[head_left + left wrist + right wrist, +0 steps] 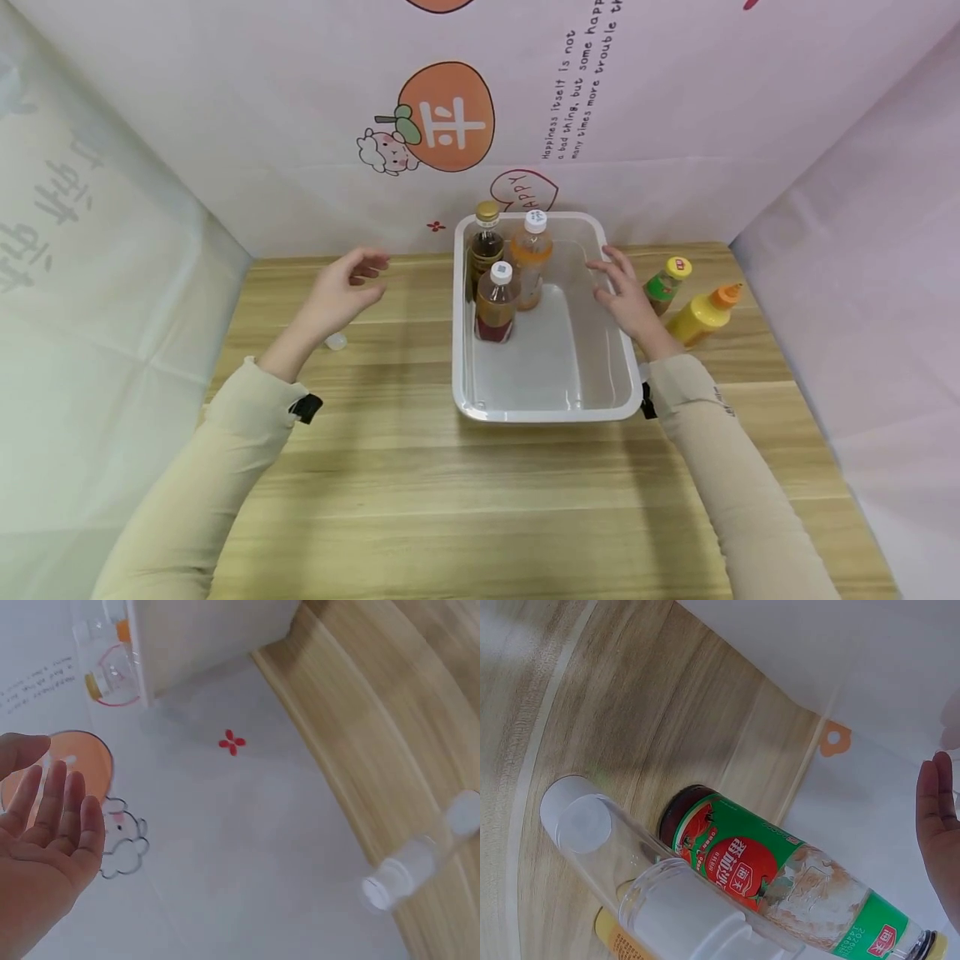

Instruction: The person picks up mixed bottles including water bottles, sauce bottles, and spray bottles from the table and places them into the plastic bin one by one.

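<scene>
While holding nothing in the left hand [341,287], with fingers loosely bent above the wooden tabletop [390,483], poises the empty right hand [624,293], with fingers parted, at the right rim of the white rectangular plastic bin [536,375]; cannot tell whether touching. Has inside, at left, a gold-capped dark glass bottle [486,247], a white-capped orange-banded clear bottle [531,265] and a white-capped red-bottomed clear bottle [495,312]; outside, near the right hand, a yellow-capped green-labelled bottle [663,286] and a yellow squeeze bottle [697,321].
</scene>
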